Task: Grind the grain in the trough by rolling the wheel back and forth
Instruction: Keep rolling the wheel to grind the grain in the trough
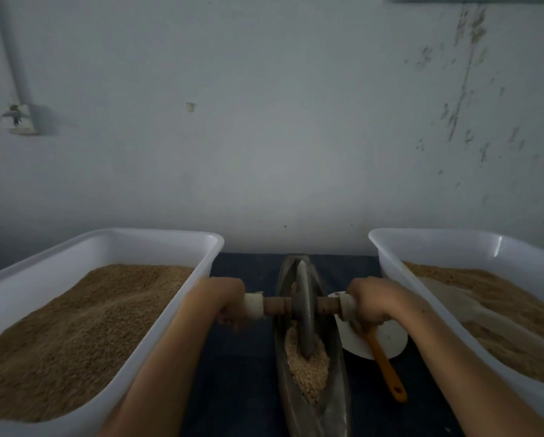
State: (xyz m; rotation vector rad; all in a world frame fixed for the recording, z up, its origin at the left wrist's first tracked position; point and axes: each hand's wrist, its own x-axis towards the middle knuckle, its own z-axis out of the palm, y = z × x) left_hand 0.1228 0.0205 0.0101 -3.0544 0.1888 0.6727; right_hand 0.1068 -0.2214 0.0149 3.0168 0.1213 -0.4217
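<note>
Gripping the axle (pixel 275 305) ends, left hand (pixel 229 302) and right hand (pixel 370 305) curl their fingers round the white caps. Wheel (pixel 305 313) stands upright mid-trough (pixel 337 386), its lower rim buried in grain (pixel 308 370). Right fingertips are hidden. An orange handle (pixel 385 370) crosses a white plate (pixel 387 339); its head is hidden behind the right hand.

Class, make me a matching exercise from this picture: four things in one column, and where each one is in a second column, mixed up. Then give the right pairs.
Things
1. wheel
2. left hand
3. orange-handled tool
4. left tub

Places
A. lying partly on the white plate
B. standing in the trough, in the grain
C. at the left edge of the table, full of brown grain
D. gripping the white end of the axle

Pairs: 1-B, 2-D, 3-A, 4-C
</note>
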